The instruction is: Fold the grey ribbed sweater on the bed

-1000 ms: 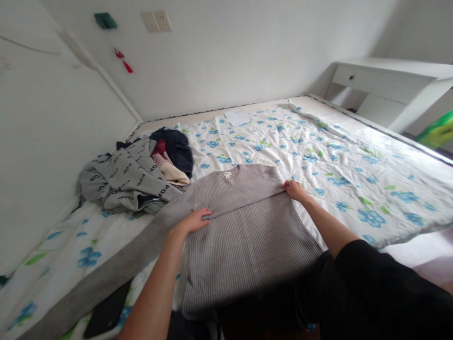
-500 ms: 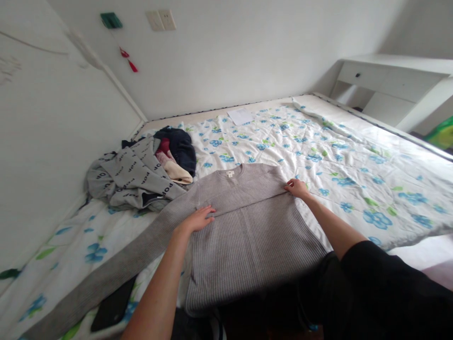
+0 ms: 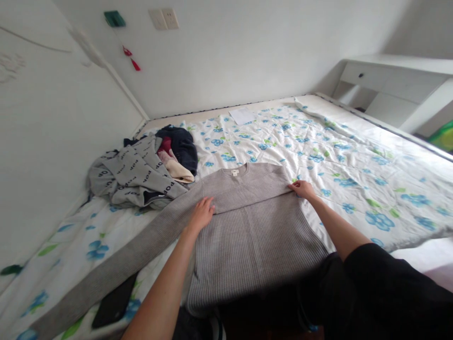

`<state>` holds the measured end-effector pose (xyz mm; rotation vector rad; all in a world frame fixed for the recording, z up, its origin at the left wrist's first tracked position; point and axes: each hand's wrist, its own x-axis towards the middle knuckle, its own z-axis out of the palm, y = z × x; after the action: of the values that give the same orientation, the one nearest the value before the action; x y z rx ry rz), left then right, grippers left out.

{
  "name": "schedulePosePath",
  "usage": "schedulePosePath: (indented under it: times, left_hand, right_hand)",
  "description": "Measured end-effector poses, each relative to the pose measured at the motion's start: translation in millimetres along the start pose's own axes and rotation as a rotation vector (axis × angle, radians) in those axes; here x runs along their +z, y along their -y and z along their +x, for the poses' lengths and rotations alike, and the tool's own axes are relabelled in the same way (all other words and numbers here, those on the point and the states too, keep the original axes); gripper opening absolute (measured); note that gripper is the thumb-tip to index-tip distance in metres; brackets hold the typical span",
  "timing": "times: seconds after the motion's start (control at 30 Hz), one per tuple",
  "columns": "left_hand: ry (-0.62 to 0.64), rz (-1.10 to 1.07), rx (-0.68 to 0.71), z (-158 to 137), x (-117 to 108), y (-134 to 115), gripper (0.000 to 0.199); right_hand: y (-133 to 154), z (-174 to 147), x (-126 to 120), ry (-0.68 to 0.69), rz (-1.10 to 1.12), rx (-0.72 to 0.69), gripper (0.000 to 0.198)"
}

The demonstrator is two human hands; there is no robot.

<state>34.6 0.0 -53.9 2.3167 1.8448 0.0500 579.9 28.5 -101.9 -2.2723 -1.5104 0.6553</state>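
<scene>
on the flowered bedsheet point(image 3: 354, 165) in front of you lies the grey knit sweater point(image 3: 255, 236), spread flat with its collar and small label pointing away from you and its hem hanging over the near edge of the bed. your left hand point(image 3: 202, 213) rests palm down on the sweater's left shoulder area, fingers stretched out and a little spread, pressing on the fabric rather than gripping it. your right hand point(image 3: 302, 189) sits at the sweater's right edge, where a fold line runs across the chest; its fingers look curled onto the edge, possibly pinching it, though the view is too small for you to be sure. one long sleeve point(image 3: 116, 264) trails off to your left, running diagonally toward the near corner. a dark flat object point(image 3: 113, 307), perhaps a phone, lies just beside that sleeve. further back on the left is a pile of clothes point(image 3: 145, 170), grey with lettering, navy, red and cream pieces heaped together. a white sheet of paper point(image 3: 242, 115) lies near the far wall, and a white desk point(image 3: 396, 80) stands at right.
</scene>
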Motion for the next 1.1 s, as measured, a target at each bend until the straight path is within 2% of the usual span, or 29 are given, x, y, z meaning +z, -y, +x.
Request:
schedulePosePath:
  times: [0.07,0.13,0.27,0.43,0.5,0.6,0.73,0.8,0.87,1.0,1.1]
  left_hand:
    - [-0.071,0.024,-0.066,1.4,-1.1,-0.4,0.056]
    - [-0.086,0.024,-0.107,2.4,-2.9,1.3,0.055]
    - [-0.083,-0.022,-0.165,7.0,-8.3,6.5,0.056]
    - [-0.070,-0.134,-0.385,18.6,-17.9,14.2,0.044]
    - [-0.040,-0.138,-0.433,20.4,-21.3,17.1,0.047]
    - [-0.036,-0.053,-0.368,18.5,-23.1,14.5,0.057]
    - [-0.167,0.011,-0.133,17.6,-13.4,-6.1,0.060]
    - [-0.122,-0.016,-0.023,19.4,-1.8,-18.9,0.061]
    - [-0.035,-0.035,0.050,21.1,12.6,-28.7,0.064]
    - [0.066,-0.029,0.068,20.6,35.8,-33.4,0.071]
    - [0.089,-0.007,0.035,18.2,40.5,-28.5,0.077]
  right_hand:
    - [0.8,-0.9,-2.0,-0.003,-0.010,0.014,0.041]
    - [2.4,-1.4,-2.6,0.023,-0.004,0.019,0.042]
    - [4.4,-1.3,-2.0,0.086,0.028,0.016,0.036]
    - [5.9,-0.6,-1.6,0.081,-0.027,0.016,0.031]
    - [7.4,-0.7,-0.8,0.070,-0.070,0.012,0.030]
    - [10.4,-1.9,2.2,0.067,-0.117,-0.001,0.035]
    - [18.5,-6.7,9.3,-0.028,-0.179,-0.100,0.064]
    - [27.4,-9.5,14.0,-0.079,-0.188,-0.184,0.073]
    - [40.4,-10.9,19.5,-0.108,-0.172,-0.286,0.075]
    - [71.6,-7.7,35.5,-0.111,-0.176,-0.441,0.077]
    - [83.1,-2.0,49.4,-0.051,-0.197,-0.512,0.078]
